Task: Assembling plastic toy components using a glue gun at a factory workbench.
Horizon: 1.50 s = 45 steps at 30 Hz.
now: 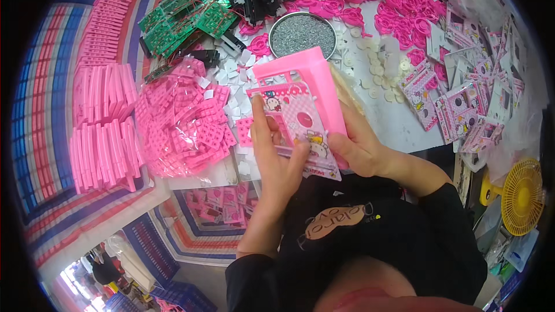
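Above the near edge of the work table, my two hands hold a pink plastic casing and a printed cartoon faceplate. My right hand grips the casing along its right side, thumb on the front. Against the casing's lower left, tilted, lies the faceplate, pinched by my left hand between thumb and fingers. A cut-out window shows in the casing's upper part. Whether the faceplate is seated in the casing I cannot tell.
Behind the casing stands a round dish of small screws. Green circuit boards, bagged pink keypads and stacked pink casings fill the left. Pink cords, white discs and printed faceplates lie right, near a yellow fan.
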Each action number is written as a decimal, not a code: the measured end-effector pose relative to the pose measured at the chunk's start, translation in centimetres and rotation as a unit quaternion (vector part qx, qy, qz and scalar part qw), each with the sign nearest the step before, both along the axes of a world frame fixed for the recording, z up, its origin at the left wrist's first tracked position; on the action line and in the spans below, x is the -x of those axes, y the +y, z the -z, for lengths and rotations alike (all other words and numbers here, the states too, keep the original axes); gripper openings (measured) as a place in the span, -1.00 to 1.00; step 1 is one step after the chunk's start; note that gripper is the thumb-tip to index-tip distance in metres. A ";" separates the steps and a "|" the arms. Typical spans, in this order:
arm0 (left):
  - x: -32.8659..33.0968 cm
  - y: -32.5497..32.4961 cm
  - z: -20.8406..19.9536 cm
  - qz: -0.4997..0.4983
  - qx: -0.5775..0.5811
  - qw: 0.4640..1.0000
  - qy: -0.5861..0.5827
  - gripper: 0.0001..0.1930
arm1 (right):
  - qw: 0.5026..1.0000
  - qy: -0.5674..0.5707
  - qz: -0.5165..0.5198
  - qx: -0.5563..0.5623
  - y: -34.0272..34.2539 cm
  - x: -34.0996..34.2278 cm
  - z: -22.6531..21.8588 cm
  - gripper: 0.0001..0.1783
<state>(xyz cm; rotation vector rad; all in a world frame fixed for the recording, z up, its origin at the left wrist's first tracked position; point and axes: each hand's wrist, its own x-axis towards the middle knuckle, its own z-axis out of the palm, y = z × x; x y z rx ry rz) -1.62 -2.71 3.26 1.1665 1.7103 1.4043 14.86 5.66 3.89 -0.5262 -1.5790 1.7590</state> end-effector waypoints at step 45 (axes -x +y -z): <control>0.4 -1.4 -0.6 -0.032 0.010 0.999 -0.013 -0.02 | 0.976 -0.136 -0.106 -0.135 1.5 -0.6 -2.2 -0.19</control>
